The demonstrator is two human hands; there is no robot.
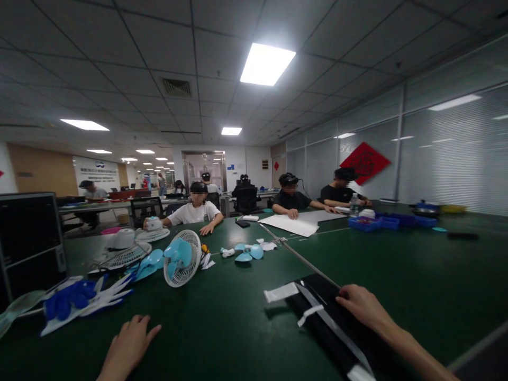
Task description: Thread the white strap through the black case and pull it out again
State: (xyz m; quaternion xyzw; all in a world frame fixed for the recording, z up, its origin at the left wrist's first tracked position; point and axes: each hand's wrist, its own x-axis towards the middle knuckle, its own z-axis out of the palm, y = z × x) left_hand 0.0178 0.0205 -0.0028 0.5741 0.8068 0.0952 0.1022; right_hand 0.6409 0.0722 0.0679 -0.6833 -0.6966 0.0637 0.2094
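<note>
My left hand (130,341) rests on the green tabletop at the lower left, fingers slightly bent and thumb apart, with nothing in it. At the lower right, my right hand (363,307) has its fingers closed at the near end of a long thin metal rod (304,256), which slants away across the table. Under and beside that hand lies a long black piece (317,328) with a grey strip (333,328) along it and white tape-like tabs (281,292). What the black piece is, I cannot tell.
Blue-and-white gloves (79,299), a white fan grille with blue blades (182,258) and another blue fan blade (248,252) lie to the left and ahead. Co-workers sit across the table, one with white sheets (291,223). Blue trays (365,223) stand at right.
</note>
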